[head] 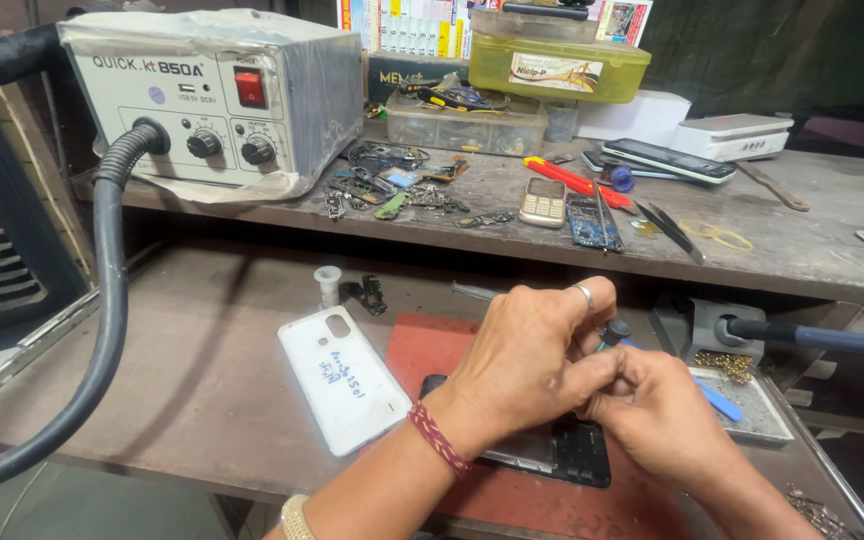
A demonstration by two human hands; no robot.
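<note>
- My left hand (522, 360) is curled closed, fingers pinching the dark cap of a small screwdriver (614, 331); my right hand (652, 410) is closed round the same tool lower down, its blue shaft showing at 3 o'clock of the knuckles.
- The opened phone (562, 450) lies on the red mat (432, 345), directly under both hands, mostly hidden by them; I cannot see the tip or what it meets.
- To do this well, I judge I should keep the driver upright, press lightly on the cap with the left and let the right do the turning, so the tip does not skid off.
- At 9 o'clock of the hands lies the back cover (342, 378), white, smooth, rounded at the corners, with handwriting on it, just beside the mat.
- At 3 o'clock sits a shallow metal tray (767, 425) with brassy bits in its far corner.
- The bench (202, 370) is worn, dull wood; the upper shelf (812, 250) at 12 o'clock carries loose boards, tweezers and a small keypad phone (543, 202).
- At 10 o'clock stands a boxy grey hot-air unit (212, 100) with a ribbed black hose (107, 300).
</note>
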